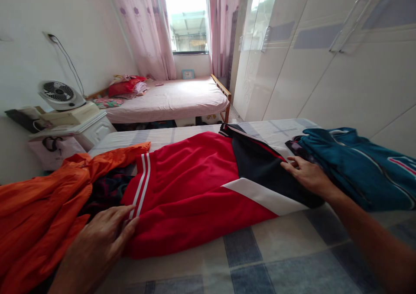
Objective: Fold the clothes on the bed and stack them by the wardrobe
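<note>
A red jacket (191,194) with a black and white upper part lies folded in front of me, its striped hem to the left. My left hand (107,231) has its thumb and fingers closed at the hem's near corner, by two white stripes. At the other end, my right hand (307,175) pinches the black part near its edge with curled fingers. An orange jacket (55,190) lies left of the red one, partly over dark patterned cloth (108,190). To the right of my right hand rests a folded teal zip jacket (360,168) on darker clothes.
The clothes lie on a bed with a blue and white checked sheet (286,268). Beyond it stand another bed (182,97), a small fan (60,94) on a white cabinet (97,131), and a clock (188,74). A white wardrobe (312,64) lines the right side.
</note>
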Demonstrator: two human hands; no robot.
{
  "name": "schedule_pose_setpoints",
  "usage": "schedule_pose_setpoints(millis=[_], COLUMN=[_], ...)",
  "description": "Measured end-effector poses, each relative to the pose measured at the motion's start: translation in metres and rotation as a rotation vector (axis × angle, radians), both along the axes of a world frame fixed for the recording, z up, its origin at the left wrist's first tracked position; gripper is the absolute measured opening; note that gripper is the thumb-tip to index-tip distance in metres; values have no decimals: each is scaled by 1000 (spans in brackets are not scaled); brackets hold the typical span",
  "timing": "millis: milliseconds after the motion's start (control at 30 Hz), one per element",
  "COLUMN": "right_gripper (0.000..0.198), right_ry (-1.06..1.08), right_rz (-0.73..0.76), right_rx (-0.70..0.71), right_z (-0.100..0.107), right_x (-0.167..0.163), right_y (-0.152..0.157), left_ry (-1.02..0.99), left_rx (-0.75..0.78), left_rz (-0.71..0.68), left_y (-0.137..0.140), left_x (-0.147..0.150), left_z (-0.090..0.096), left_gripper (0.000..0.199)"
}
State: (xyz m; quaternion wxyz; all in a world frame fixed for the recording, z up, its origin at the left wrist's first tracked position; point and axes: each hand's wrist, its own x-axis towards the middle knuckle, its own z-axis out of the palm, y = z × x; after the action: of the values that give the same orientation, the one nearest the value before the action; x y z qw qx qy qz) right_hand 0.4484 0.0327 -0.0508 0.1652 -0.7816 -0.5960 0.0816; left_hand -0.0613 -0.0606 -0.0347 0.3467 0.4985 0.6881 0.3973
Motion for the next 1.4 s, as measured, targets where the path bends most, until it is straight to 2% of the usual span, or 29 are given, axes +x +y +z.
schedule_pose_setpoints(millis=[67,133,200,233,333,400,467,567,633,700,767,833,933,1033,1133,1233,1300,1400], right_gripper=[41,34,33,32,29,28,25,21,20,20,20,19,19,19,20,20,20,20], right_ry=[6,27,5,-30,-160,-197,-163,-86,-65,-46,-29,-10,27,65,99,131,146,162], right_rz=[69,99,43,10,54,131,202,337,374,354,336,331,325,320,313,307,300,294], right_rx=[16,152,284,295,259,359,454,365,294,296,312,315,301,286,270,264,260,260], right_z=[3,5,5,5,4,5,4,-10,-25,-36,-42,-42,-39,-37,-35,-35,-34,-34], right_x=[-5,-7,-6,-6,-12,-23,-36,-51,-55,-54,-52,-51,-52,-54,-55,-54,-54,-54], right_y=[15,27,34,35,30,21,10,1,1,3,6,7,6,5,4,5,5,5], left_ry=[219,409,505,533,612,663,755,970,1064,1066,997,897,795,804,845,851,852,840], left_rx=[34,68,110,142,326,478,584,607,582,558,537,501,496,567,589,609,612,621], left_rz=[-113,-225,-273,-272,-245,-285,-405,-576,-632,-638,-612,-578,-598,-659,-636,-601,-566,-500], left_y=[5,9,11,12,10,9,9,15,22,33,51,79,136,201,258,296,313,327], left_x=[6,7,5,5,8,13,16,12,5,2,9,29,82,148,211,258,277,290], left_z=[-9,-23,-33,-34,-25,-17,-18,-39,-54,-57,-46,-25,6,19,12,-7,-19,-25], left_gripper=[37,36,34,33,31,33,40,56,60,47,35,34,36,33,36,47,50,35])
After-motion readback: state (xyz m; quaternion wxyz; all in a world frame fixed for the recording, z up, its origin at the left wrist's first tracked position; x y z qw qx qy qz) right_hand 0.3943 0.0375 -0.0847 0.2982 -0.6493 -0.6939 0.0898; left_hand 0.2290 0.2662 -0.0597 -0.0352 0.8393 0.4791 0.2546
